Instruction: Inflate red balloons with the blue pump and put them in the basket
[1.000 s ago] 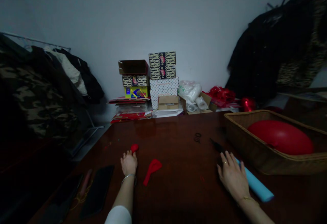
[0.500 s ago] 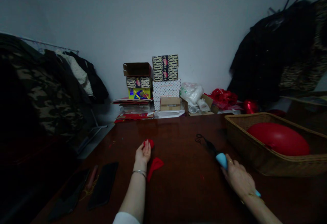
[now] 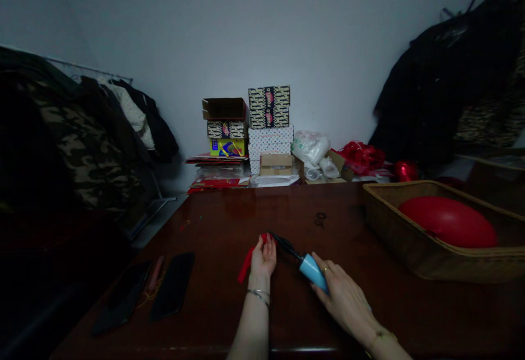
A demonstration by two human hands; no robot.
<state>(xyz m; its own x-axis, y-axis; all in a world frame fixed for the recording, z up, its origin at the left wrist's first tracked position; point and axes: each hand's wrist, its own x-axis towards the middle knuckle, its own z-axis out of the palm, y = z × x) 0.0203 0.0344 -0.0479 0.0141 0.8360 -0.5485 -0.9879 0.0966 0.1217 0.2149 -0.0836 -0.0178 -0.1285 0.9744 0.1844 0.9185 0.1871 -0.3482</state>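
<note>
My left hand [image 3: 263, 261], palm up, has its fingers closed on a small limp red balloon [image 3: 264, 237]. A flat red strip [image 3: 245, 266] shows at this hand's left edge; whether it is part of the same balloon I cannot tell. In my right hand [image 3: 344, 294] is a hand balloon pump [image 3: 314, 272] with a light blue body, gripped with the fingers around it. Its dark nozzle points left and its tip reaches the red balloon at my left fingertips. Whether the tip is inside the balloon is hidden.
A wicker basket [image 3: 435, 264] with an inflated red balloon [image 3: 447, 220] stands at the right. Dark loops [image 3: 320, 219] lie on the brown table [image 3: 229, 212]. Two dark flat objects, one a phone-like slab [image 3: 172, 286], lie left. Stacked boxes [image 3: 270, 144] stand behind.
My left hand has moved right with the red balloon. My right hand has brought the pump left, so its tip now meets the balloon. The dark loops stay on the table.
</note>
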